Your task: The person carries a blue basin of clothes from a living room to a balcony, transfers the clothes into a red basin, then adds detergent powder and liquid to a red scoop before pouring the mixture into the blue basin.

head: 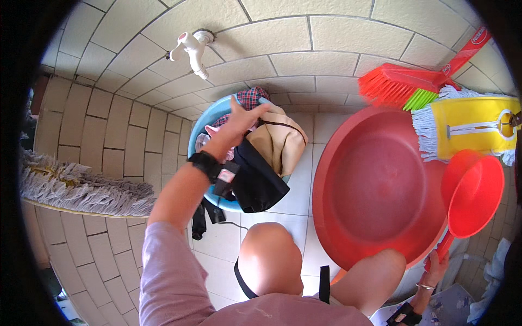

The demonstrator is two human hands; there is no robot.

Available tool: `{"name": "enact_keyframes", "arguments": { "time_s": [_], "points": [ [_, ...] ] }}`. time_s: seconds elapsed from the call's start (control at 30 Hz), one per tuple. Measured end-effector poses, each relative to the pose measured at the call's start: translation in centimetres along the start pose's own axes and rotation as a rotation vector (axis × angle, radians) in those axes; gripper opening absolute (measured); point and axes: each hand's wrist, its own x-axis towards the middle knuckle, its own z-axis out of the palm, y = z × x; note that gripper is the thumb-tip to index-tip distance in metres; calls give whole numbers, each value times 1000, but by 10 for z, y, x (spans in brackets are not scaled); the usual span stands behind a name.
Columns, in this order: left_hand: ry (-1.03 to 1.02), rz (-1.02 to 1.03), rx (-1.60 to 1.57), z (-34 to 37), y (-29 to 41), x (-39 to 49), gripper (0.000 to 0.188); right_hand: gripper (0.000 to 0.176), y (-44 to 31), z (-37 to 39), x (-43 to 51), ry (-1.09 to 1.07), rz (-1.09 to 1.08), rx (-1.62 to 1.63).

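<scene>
My left hand (244, 120), its fingers spread, is over the clothes heaped in a light blue plastic basin (196, 129); whether it touches them I cannot tell. Beige cloth (281, 142), black cloth (259, 179) and a red-and-blue plaid cloth (253, 98) lie there, the black one hanging over the rim. My right hand (436, 267) is shut on the handle of a red plastic dipper (475, 195), at the lower right. The dipper's bowl is held over the right edge of a large red basin (379, 179), which shows no clothes inside.
A white tap (193, 51) juts from the tiled wall. A red broom (408, 81) and a yellow flat mop head (469, 126) stand behind the red basin at the right. A grey fringed mop (85, 187) is at the left. Dark straps (200, 220) hang beside the blue basin.
</scene>
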Motion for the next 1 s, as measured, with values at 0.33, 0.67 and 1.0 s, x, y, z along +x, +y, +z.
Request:
{"name": "enact_keyframes", "arguments": {
  "time_s": [0.33,0.67,1.0],
  "points": [
    [-240,634,878,-32,-26,-60,22,36,-16,-18,-18,-74,11,-53],
    [-438,378,1312,-59,-86,-97,58,39,-53,33,-12,-272,-62,-122],
    [-411,488,1391,-26,-111,-37,65,52,-148,122,-12,-811,-60,-208]
  ]
}}
